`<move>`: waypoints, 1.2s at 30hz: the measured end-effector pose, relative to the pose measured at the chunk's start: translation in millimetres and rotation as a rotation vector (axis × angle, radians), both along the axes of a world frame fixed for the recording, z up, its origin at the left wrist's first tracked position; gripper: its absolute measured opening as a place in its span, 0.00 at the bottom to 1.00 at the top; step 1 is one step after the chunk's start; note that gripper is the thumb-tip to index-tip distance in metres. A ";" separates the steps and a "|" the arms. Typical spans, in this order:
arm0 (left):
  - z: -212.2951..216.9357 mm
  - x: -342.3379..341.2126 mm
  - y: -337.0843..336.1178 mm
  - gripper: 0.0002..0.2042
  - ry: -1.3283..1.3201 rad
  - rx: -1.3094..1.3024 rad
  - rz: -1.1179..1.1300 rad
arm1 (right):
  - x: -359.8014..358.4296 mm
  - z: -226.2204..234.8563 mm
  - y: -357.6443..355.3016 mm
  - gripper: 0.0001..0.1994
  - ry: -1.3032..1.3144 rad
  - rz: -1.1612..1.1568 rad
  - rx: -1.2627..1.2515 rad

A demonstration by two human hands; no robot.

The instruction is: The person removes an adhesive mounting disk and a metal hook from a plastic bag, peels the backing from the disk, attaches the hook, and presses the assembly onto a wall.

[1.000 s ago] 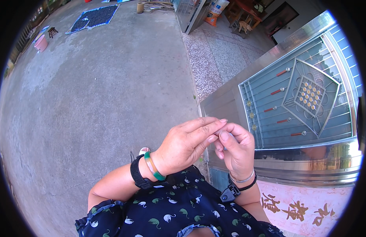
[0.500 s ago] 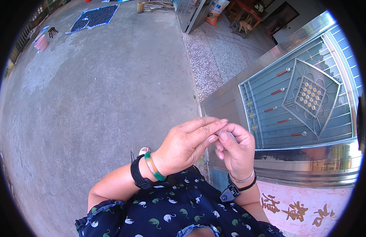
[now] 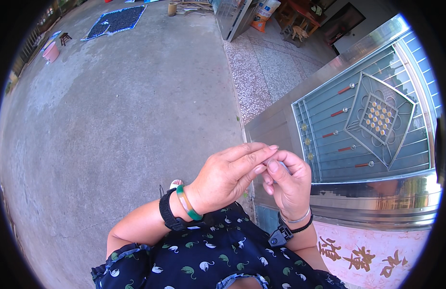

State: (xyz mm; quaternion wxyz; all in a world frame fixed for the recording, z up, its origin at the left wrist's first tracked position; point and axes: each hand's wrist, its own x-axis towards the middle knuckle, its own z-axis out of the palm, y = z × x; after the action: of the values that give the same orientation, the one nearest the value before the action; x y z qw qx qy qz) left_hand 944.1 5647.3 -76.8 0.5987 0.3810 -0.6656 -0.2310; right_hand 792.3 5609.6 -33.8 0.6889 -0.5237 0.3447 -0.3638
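My left hand [image 3: 228,176] and my right hand [image 3: 288,180] meet at the fingertips in front of my body. Both are closed in a pinch, with thumb and fingers pressed together. Anything between the fingertips is too small or too hidden to name. A green and amber bangle [image 3: 187,202] circles my left wrist, beside a black strap [image 3: 169,211]. On the right wrist sit a thin silver bangle [image 3: 297,217] and a black strap with a buckle [image 3: 282,235].
A metal door panel [image 3: 276,130] with a barred window [image 3: 362,111] stands close on the right. Beyond an open door lies a speckled tiled floor [image 3: 276,62]. On the concrete ground [image 3: 126,120], a pink bucket [image 3: 51,52], small stool [image 3: 65,38] and dark-covered sheet [image 3: 116,21] lie far left.
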 end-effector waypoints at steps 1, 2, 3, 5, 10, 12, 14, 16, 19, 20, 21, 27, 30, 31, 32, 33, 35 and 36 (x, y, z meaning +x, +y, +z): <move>0.1 0.1 0.1 0.16 0.000 0.000 0.001 | 0.1 0.0 0.0 0.06 0.001 -0.001 0.001; 0.2 0.2 0.3 0.16 -0.011 -0.005 0.010 | 0.1 0.2 -0.1 0.06 0.001 0.000 0.001; 0.2 0.3 0.5 0.16 -0.022 -0.010 0.019 | 0.0 0.6 -0.3 0.06 -0.002 0.007 0.012; 0.2 0.3 0.8 0.17 -0.031 -0.010 0.026 | 0.1 1.6 -0.7 0.06 -0.004 0.012 0.023; 0.7 1.0 2.1 0.17 -0.047 -0.011 0.047 | 1.9 2.9 0.1 0.05 0.006 0.018 0.039; 1.7 1.8 2.7 0.17 -0.054 -0.004 0.052 | 3.4 3.4 1.3 0.05 0.005 0.014 0.035; 3.3 2.7 3.2 0.17 -0.057 -0.007 0.052 | 3.9 3.4 2.0 0.05 0.005 0.009 0.030; 3.3 3.2 3.7 0.17 -0.060 -0.010 0.053 | 3.6 2.7 2.3 0.05 -0.004 0.011 0.028; 2.0 3.7 5.3 0.17 -0.064 -0.013 0.059 | 4.7 4.5 2.1 0.05 0.034 0.025 0.041; 2.0 4.1 6.2 0.16 -0.064 -0.013 0.063 | 5.2 4.3 1.8 0.05 0.034 0.025 0.040; 2.0 4.5 6.8 0.16 -0.064 -0.013 0.066 | 6.0 3.8 1.4 0.05 0.037 0.029 0.035; 0.9 5.7 8.6 0.14 -0.025 0.016 0.046 | 4.2 -2.7 2.5 0.04 0.016 0.023 0.032; -3.0 4.9 9.8 0.13 0.051 0.071 0.031 | 7.8 -4.8 5.5 0.03 0.054 0.012 -0.052; -3.6 4.9 10.6 0.13 0.052 0.072 0.031 | 9.8 -5.3 6.4 0.03 0.087 -0.012 -0.132; -4.1 4.9 11.5 0.13 0.099 0.113 0.011 | 9.7 -5.9 6.3 0.03 0.088 -0.011 -0.131; -4.6 5.1 12.0 0.13 0.146 0.153 -0.008 | 9.3 -6.9 5.8 0.04 0.094 0.004 -0.152; -3.0 8.8 13.5 0.13 0.175 0.217 -0.052 | 7.1 -9.1 4.8 0.04 0.103 0.018 -0.171; -2.6 9.9 13.9 0.14 0.202 0.279 -0.096 | 5.3 -10.1 3.9 0.04 0.101 0.041 -0.179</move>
State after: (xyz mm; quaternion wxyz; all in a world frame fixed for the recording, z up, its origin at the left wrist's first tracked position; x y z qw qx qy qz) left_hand 954.0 5661.2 -79.4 0.5920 0.4030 -0.5811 -0.3865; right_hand 797.6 5613.5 -44.0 0.6285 -0.6077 0.3345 -0.3518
